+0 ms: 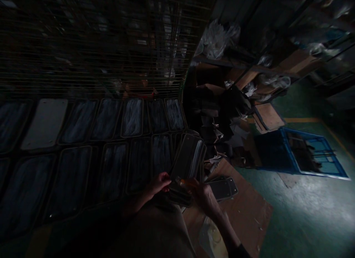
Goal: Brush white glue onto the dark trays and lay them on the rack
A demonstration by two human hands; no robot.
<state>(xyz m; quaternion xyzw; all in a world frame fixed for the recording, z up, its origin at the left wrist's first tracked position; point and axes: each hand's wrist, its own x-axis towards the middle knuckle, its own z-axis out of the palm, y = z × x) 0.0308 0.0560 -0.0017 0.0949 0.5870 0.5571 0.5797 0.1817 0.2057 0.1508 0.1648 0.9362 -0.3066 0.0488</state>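
In the dim head view, a dark rectangular panel with rounded corners lies tilted on a stack of similar ones. White streaks run along its right side. My left hand is at its lower left edge, fingers curled and seeming to pinch that edge. My right hand is closed around the orange handle of a brush, whose tip is over the panel's lower end. More dark panels smeared with white lie in rows to the left. Two smaller plates rest beside my right hand.
A wooden board is under the plates, with a pale plastic bag or tub near my right forearm. Wire mesh rises behind the rows. At the right are a blue crate, cardboard and a loaded shelf.
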